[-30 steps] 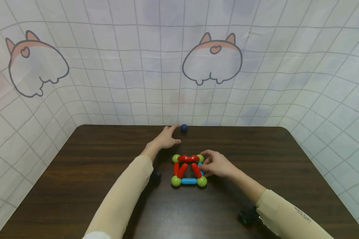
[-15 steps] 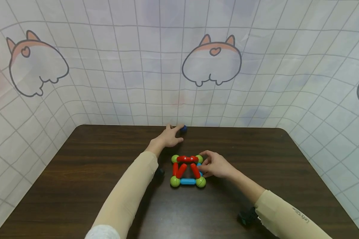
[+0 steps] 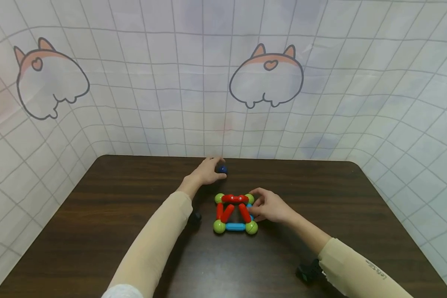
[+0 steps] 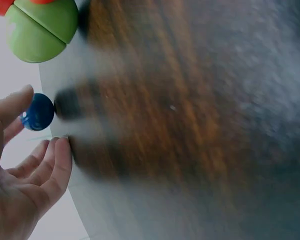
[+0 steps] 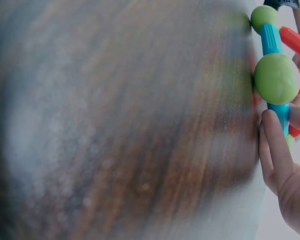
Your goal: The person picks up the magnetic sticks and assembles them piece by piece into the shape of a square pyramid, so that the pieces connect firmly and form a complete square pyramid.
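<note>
My left hand (image 3: 205,171) is at the far side of the table, thumb and index finger around a small dark blue ball (image 3: 222,169). In the left wrist view, the ball (image 4: 38,112) sits between the thumb and index finger, with the other fingers spread beside it. Nearer stands a toy frame of green balls (image 3: 219,226) joined by red rods (image 3: 227,213) and blue rods (image 3: 235,227); some red rods lean inward. My right hand (image 3: 271,205) pinches the blue rod (image 5: 278,117) on the frame's right side, fingers outside and thumb inside.
The dark wooden table (image 3: 115,231) reaches back to a white gridded cloth (image 3: 152,103) with cartoon prints. Black wrist devices (image 3: 308,271) hang under both forearms.
The blue ball has come from the table's back edge toward me, with my left index finger drawing in behind it. My right hand and the frame stay where they were.
</note>
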{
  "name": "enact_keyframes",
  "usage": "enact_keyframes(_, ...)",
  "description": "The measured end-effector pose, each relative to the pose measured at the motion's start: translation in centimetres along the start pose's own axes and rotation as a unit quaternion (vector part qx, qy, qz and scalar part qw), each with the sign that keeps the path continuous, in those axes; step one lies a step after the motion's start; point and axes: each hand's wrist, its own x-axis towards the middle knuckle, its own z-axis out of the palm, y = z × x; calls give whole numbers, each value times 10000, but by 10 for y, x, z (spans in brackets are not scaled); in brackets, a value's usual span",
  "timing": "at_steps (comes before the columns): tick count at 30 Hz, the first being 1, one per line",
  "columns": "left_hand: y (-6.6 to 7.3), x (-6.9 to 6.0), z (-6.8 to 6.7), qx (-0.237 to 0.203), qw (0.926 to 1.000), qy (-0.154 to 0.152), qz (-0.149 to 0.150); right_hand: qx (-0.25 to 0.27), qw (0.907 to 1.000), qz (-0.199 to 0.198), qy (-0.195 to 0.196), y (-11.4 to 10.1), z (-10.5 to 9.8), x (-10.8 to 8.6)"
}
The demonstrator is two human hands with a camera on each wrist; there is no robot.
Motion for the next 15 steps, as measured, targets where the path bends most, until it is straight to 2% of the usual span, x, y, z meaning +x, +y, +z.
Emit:
enact_keyframes(5, -4, -4, 0, -96, 9999, -15, 66, -31, 10000, 0, 45, 1, 1, -1)
enact_keyframes(9, -8, -11, -4, -236, 9997, -42, 38, -44, 10000, -48, 55, 2, 2, -1)
enact_keyframes(15, -15, -23, -10, -541, 9984, -101, 150, 12, 10000, -36, 86, 2, 2, -1)
